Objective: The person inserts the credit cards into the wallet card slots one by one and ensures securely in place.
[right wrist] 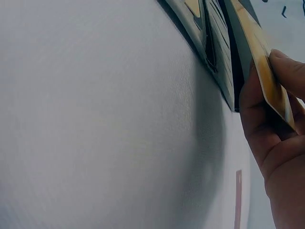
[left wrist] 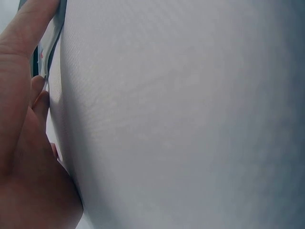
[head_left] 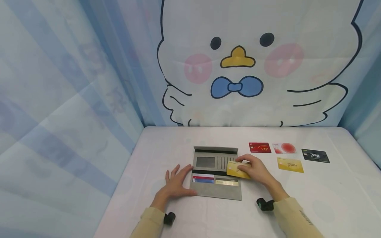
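Wallet (head_left: 215, 190) between left hand (head_left: 176, 185), spread and touching one edge, and right hand (head_left: 259, 171), pinching yellow card (head_left: 233, 169) over the other

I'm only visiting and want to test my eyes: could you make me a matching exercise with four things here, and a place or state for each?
Things:
1. left hand
2. red card
3. right hand
4. black card

Places or states, in the head view:
A. pinches a yellow card
B. rightmost of the four cards lying on the table
C. touches the left edge of the grey wallet
D. leftmost of those four cards

Pairs: 1-C, 2-D, 3-A, 4-B
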Tool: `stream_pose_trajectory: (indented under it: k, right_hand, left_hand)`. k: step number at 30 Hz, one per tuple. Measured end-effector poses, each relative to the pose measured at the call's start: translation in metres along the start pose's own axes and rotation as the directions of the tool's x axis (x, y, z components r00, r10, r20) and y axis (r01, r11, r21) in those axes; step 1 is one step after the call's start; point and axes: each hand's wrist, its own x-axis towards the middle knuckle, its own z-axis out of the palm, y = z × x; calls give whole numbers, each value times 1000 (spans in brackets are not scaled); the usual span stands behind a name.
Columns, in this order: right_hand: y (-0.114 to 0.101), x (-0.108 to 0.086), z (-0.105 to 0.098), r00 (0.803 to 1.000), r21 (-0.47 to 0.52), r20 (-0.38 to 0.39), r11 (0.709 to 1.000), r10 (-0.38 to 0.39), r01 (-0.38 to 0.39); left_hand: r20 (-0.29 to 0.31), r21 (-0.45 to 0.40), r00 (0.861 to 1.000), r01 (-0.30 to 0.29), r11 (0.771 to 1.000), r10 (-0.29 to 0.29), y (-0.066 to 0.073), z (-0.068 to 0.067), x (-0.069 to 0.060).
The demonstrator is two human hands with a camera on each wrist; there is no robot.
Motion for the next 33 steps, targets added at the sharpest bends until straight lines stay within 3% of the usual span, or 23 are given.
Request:
stream_pose_trajectory:
  k: [21, 33]
  right_hand:
    - [-3, 13, 32, 999, 23, 10, 999, -35, 35]
    - [-3, 18, 38, 999, 2, 29, 999, -35, 35]
  left_hand:
    - [-1, 0, 1000, 6, 1000, -6, 1, 0, -2]
    - [7, -2, 1000, 4, 1000, -4, 3, -1, -2]
